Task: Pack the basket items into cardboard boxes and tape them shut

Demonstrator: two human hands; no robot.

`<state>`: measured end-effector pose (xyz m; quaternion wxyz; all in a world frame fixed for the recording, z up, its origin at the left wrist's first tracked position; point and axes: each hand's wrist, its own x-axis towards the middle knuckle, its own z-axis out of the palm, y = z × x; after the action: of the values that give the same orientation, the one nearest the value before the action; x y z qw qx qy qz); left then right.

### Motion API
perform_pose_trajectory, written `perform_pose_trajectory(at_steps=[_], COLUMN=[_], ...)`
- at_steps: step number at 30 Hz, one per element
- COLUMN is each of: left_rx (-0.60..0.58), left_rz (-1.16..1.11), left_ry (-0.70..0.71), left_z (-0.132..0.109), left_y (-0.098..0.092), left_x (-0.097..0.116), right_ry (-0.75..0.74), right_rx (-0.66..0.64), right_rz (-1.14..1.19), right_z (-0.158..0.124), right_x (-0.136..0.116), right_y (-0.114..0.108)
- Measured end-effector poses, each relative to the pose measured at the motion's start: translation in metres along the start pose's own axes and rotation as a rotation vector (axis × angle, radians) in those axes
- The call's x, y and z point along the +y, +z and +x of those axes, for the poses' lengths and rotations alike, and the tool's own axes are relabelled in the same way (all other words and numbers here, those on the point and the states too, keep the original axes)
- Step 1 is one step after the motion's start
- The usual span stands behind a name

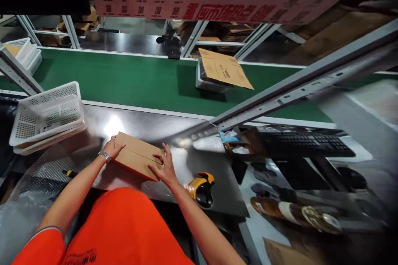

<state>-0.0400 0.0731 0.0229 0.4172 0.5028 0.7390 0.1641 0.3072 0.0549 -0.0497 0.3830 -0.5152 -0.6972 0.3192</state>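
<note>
A closed brown cardboard box (137,153) lies on the shiny metal bench, slightly turned, with a seam running along its top. My left hand (113,148) holds its left end, thumb over the top edge; a metal watch is on that wrist. At the box's right end, my right hand (164,167) grips with bent fingers against the top and end. To the right of that hand rests a yellow-and-black handheld device (202,188), which looks like a barcode scanner. A small yellow-and-black handle (70,173) shows beside my left forearm.
Stacked white perforated baskets (46,112) stand at the left, above bubble wrap (40,182). Behind the bench runs a green conveyor belt (133,78), carrying a white basket with flat cardboard (225,68) over it. A slanted metal post (280,91), keyboard (306,143) and bottle (295,213) are at right.
</note>
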Motion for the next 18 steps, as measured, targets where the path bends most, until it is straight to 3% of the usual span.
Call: perform_pose_trajectory(at_steps=[4, 7, 9, 11, 13, 15, 18], left_rx=[0.006, -0.028, -0.049, -0.057, -0.067, -0.084, -0.105], left_rz=[0.018, 0.037, 0.069, 0.102, 0.138, 0.184, 0.241], left_ry=[0.033, 0.082, 0.109, 0.117, 0.121, 0.137, 0.164], left_z=[0.003, 0.009, 0.014, 0.018, 0.022, 0.024, 0.025], left_y=[-0.006, -0.014, -0.018, -0.021, -0.022, -0.023, -0.023], left_x=[-0.002, -0.004, -0.005, -0.006, -0.006, -0.004, 0.002], right_ry=[0.016, -0.009, 0.084, 0.287, 0.53, 0.711, 0.779], right_rx=[-0.159, -0.192, 0.002, 0.32, 0.527, 0.535, 0.503], right_rz=[-0.04, -0.017, -0.046, -0.15, -0.267, -0.33, -0.336], right_z=[-0.008, -0.029, -0.05, -0.075, -0.098, -0.114, -0.117], right_x=[-0.003, 0.01, 0.031, 0.056, 0.079, 0.093, 0.097], right_y=[0.001, -0.017, -0.039, -0.063, -0.082, -0.091, -0.092])
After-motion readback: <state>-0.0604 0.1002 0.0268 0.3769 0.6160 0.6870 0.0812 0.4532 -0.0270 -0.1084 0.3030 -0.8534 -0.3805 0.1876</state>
